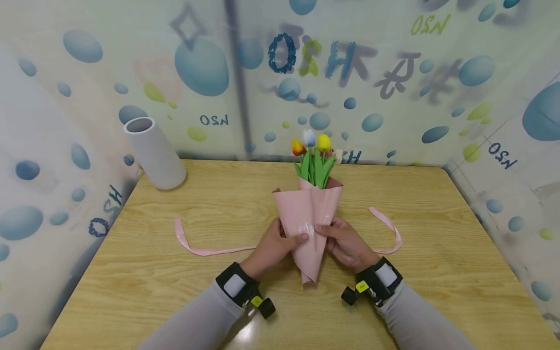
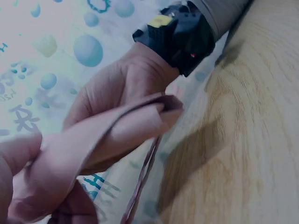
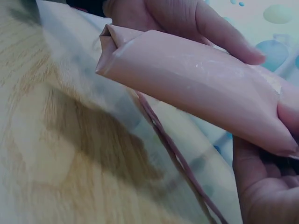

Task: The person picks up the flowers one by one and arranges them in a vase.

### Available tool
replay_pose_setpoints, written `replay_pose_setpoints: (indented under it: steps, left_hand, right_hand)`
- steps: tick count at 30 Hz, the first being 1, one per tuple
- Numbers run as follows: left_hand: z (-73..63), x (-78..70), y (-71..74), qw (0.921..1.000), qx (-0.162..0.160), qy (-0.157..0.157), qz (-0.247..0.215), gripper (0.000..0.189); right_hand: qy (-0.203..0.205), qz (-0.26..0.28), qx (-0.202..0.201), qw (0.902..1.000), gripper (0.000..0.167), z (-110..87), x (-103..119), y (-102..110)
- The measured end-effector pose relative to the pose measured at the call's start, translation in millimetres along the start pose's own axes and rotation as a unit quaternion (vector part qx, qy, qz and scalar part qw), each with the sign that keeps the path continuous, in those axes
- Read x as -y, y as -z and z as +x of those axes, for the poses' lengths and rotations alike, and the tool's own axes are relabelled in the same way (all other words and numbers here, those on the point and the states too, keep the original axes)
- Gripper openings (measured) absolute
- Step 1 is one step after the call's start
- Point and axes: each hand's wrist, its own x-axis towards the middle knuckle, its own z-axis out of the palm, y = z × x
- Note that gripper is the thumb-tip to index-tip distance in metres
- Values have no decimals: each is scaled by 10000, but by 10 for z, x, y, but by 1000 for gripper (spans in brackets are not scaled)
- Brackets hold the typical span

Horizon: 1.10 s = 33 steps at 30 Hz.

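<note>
A bouquet of artificial-looking tulips, red-orange, white and yellow with green leaves, is wrapped in a cone of pink paper. My left hand grips the cone from the left, thumb across its front. From the right my right hand holds it, thumb also pressed on the front and fingers behind. The narrow folded end points toward me, raised off the table in the wrist views. A pink ribbon lies on the table, passing beneath the bouquet; its middle is hidden in the head view.
A white vase stands upright at the table's back left corner. The ribbon's right end curls on the wooden table. A patterned curtain hangs along the back edge and sides.
</note>
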Motion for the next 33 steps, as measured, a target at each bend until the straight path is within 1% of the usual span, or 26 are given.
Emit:
replay_pose_setpoints:
  steps: [4, 7, 9, 12, 16, 20, 23, 26, 28, 33]
  left_hand:
    - [-25, 14, 35, 9981, -417, 24, -461, 61]
    - [-51, 43, 92, 9960, -685, 130, -561, 56]
    - [-74, 65, 142, 9945, -883, 220, -527, 55]
    - [-111, 92, 211, 9916, -1160, 307, -488, 52]
    - [-137, 94, 255, 9879, -1389, 292, -622, 47]
    - [-148, 74, 250, 9834, -1559, 221, -902, 37]
    - [-156, 54, 239, 9817, -1521, 43, -1149, 32]
    - [-159, 38, 223, 9829, -1351, -183, -1236, 32]
    - [-167, 25, 206, 9856, -1214, -299, -1136, 34]
    - [-189, 10, 164, 9901, -1065, -335, -851, 31]
  right_hand:
    - [-5, -98, -166, 9998, 30, 21, -22, 10]
    - [41, -245, -245, 9994, 28, 47, -45, -7]
    - [72, -394, -276, 9988, 29, 71, -60, -15]
    - [41, -627, -348, 9974, 36, 106, -76, -20]
    - [-39, -919, -389, 9950, 50, 159, -92, -24]
    - [-125, -1109, -485, 9926, 53, 214, -89, -62]
    - [-189, -1150, -633, 9912, 51, 254, -81, -103]
    - [-218, -1227, -720, 9896, 50, 294, -73, -129]
    - [-232, -1298, -731, 9886, 51, 316, -70, -138]
    - [-308, -1433, -730, 9865, 50, 356, -70, -145]
